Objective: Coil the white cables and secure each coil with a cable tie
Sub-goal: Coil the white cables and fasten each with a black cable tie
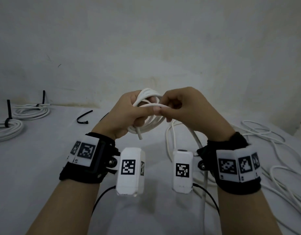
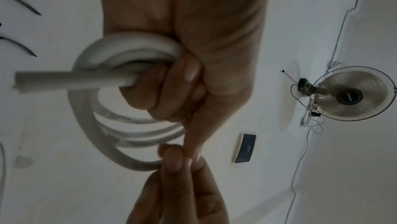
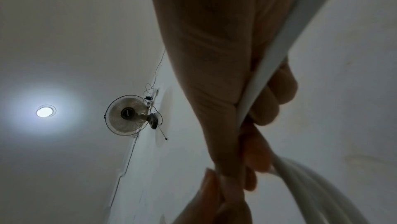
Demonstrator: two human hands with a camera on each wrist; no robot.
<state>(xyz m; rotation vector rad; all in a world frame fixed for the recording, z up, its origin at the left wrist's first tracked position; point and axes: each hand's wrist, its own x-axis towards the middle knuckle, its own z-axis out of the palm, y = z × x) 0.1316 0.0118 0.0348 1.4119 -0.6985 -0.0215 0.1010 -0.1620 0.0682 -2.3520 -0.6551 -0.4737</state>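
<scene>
White coil [image 1: 147, 106] sits in my left hand [image 1: 127, 114], fingers curled round its loops, cut end poking out at 6 o'clock. My right hand [image 1: 178, 107] pinches the cable's strand [image 1: 194, 133] at the coil's 3 o'clock. Two tied coils [image 1: 19, 117] lie on the bench [image 1: 44, 167] at 9 o'clock, a loose black tie [image 1: 83, 117] nearer, slack cable [image 1: 273, 158] at 3.

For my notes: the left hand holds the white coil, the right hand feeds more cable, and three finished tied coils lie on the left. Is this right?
Not quite: the head view shows two tied coils, not three. The left hand does hold the coil, and the right hand feeds cable.
</scene>
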